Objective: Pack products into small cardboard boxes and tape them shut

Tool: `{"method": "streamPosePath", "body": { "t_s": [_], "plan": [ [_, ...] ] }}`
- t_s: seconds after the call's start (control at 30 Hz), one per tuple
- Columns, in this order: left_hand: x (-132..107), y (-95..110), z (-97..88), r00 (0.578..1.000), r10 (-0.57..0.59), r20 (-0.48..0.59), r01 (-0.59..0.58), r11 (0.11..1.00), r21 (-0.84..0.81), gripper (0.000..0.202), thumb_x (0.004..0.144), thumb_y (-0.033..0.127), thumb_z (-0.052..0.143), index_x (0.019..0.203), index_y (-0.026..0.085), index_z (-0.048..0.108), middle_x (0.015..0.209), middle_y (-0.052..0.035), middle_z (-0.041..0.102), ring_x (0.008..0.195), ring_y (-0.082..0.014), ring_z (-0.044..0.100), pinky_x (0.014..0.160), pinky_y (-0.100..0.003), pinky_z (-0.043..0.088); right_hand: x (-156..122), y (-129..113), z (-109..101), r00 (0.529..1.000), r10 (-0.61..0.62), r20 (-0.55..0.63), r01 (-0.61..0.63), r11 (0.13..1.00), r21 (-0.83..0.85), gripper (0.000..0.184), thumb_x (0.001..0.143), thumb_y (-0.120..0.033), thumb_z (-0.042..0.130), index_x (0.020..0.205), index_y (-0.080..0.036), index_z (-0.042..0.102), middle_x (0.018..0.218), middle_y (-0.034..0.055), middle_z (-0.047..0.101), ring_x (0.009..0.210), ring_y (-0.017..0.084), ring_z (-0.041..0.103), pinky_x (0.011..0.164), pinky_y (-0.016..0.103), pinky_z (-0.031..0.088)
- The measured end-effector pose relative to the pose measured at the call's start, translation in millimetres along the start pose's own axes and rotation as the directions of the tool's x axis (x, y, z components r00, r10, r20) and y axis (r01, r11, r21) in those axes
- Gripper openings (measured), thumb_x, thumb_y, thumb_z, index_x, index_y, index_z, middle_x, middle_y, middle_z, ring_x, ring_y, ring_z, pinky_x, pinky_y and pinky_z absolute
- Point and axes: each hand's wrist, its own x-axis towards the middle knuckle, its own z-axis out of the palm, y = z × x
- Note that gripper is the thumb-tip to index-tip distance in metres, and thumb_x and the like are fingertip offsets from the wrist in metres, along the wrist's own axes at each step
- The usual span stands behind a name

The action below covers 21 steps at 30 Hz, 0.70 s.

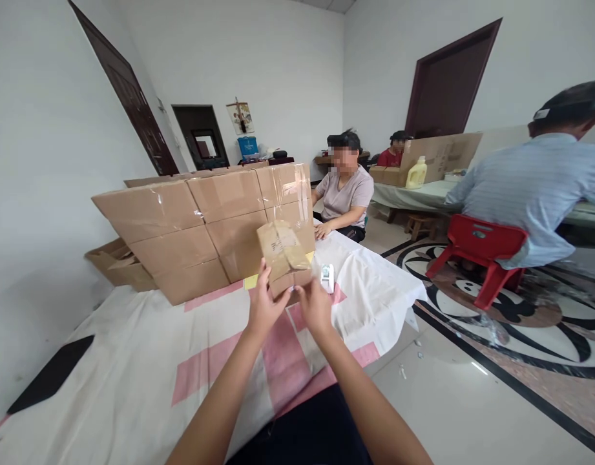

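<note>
A small brown cardboard box point(283, 250) with dark print and clear tape across its top is tilted up above the table. My left hand point(264, 303) grips its lower left side, the thumb lying along the near edge. From the right, my right hand point(316, 307) pinches the near edge of the box, its fingers closed there and partly hidden. Just right of the box, a small white tape dispenser or similar white object point(327, 278) rests on the cloth; its exact kind is unclear.
Large taped cartons point(239, 232) stand along the table's far side. A white and pink cloth point(219, 361) covers the table, with a black flat panel point(52, 374) at left. A seated person point(345, 194) is across the corner; another sits on a red chair point(486, 239) at right.
</note>
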Motion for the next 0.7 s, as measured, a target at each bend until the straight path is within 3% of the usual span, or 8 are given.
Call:
{"method": "streamPosePath", "body": {
  "t_s": [0.17, 0.27, 0.4, 0.5, 0.57, 0.7],
  "plan": [
    [92.3, 22.9, 88.3, 0.978, 0.147, 0.149, -0.128, 0.983, -0.135, 0.075, 0.09, 0.034, 0.07, 0.153, 0.026, 0.028, 0.169, -0.0154, 0.024, 0.152, -0.0274, 0.033, 0.115, -0.044, 0.047, 81.3, 36.3, -59.6, 0.968, 0.066, -0.241, -0.082, 0.995, -0.057, 0.041, 0.099, -0.058, 0.043, 0.103, -0.019, 0.057, 0.094, 0.0112, 0.072, 0.083, 0.028, 0.067, 0.071, 0.034, 0.044],
    [129.3, 22.0, 144.9, 0.952, 0.145, 0.269, -0.123, 0.988, -0.095, 0.072, 0.089, 0.032, 0.069, 0.15, 0.025, 0.032, 0.168, -0.0145, 0.027, 0.149, -0.0263, 0.041, 0.111, -0.039, 0.05, 124.4, 71.8, -72.6, 0.943, 0.166, -0.289, -0.223, 0.959, -0.175, 0.043, 0.099, -0.057, 0.043, 0.108, -0.017, 0.056, 0.096, 0.0147, 0.073, 0.084, 0.03, 0.067, 0.068, 0.033, 0.041],
    [147.7, -6.9, 204.0, 0.857, -0.007, 0.515, -0.039, 0.996, 0.079, 0.066, 0.086, 0.032, 0.072, 0.144, 0.023, 0.041, 0.167, -0.0139, 0.028, 0.135, -0.03, 0.057, 0.096, -0.039, 0.059, 159.2, 121.8, -52.3, 0.92, 0.335, -0.202, -0.388, 0.847, -0.364, 0.042, 0.103, -0.053, 0.041, 0.109, -0.014, 0.055, 0.099, 0.0187, 0.072, 0.088, 0.032, 0.069, 0.068, 0.033, 0.039],
    [146.5, -39.1, 231.6, 0.79, -0.169, 0.589, 0.014, 0.966, 0.258, 0.059, 0.085, 0.031, 0.073, 0.137, 0.021, 0.048, 0.167, -0.0159, 0.029, 0.116, -0.0323, 0.069, 0.085, -0.04, 0.06, 175.7, 150.9, -25.8, 0.906, 0.413, -0.094, -0.406, 0.785, -0.468, 0.043, 0.104, -0.052, 0.04, 0.109, -0.013, 0.055, 0.097, 0.018, 0.072, 0.089, 0.031, 0.07, 0.068, 0.032, 0.039],
    [143.4, -59.1, 244.0, 0.783, -0.244, 0.573, 0.054, 0.943, 0.329, 0.056, 0.085, 0.033, 0.073, 0.135, 0.02, 0.049, 0.166, -0.0174, 0.03, 0.109, -0.0311, 0.072, 0.083, -0.039, 0.06, 187.8, 165.7, -10.6, 0.913, 0.407, -0.038, -0.368, 0.778, -0.509, 0.04, 0.105, -0.05, 0.041, 0.111, -0.013, 0.054, 0.098, 0.0176, 0.072, 0.09, 0.03, 0.071, 0.069, 0.032, 0.039],
    [139.8, -85.2, 264.1, 0.806, -0.333, 0.49, 0.136, 0.909, 0.393, 0.061, 0.089, 0.039, 0.068, 0.142, 0.02, 0.045, 0.167, -0.0168, 0.028, 0.104, -0.0282, 0.073, 0.077, -0.036, 0.06, 218.9, 187.0, 8.3, 0.935, 0.355, 0.018, -0.299, 0.812, -0.502, 0.038, 0.104, -0.049, 0.045, 0.112, -0.013, 0.053, 0.101, 0.0192, 0.072, 0.09, 0.032, 0.071, 0.07, 0.033, 0.041]
  ]
}}
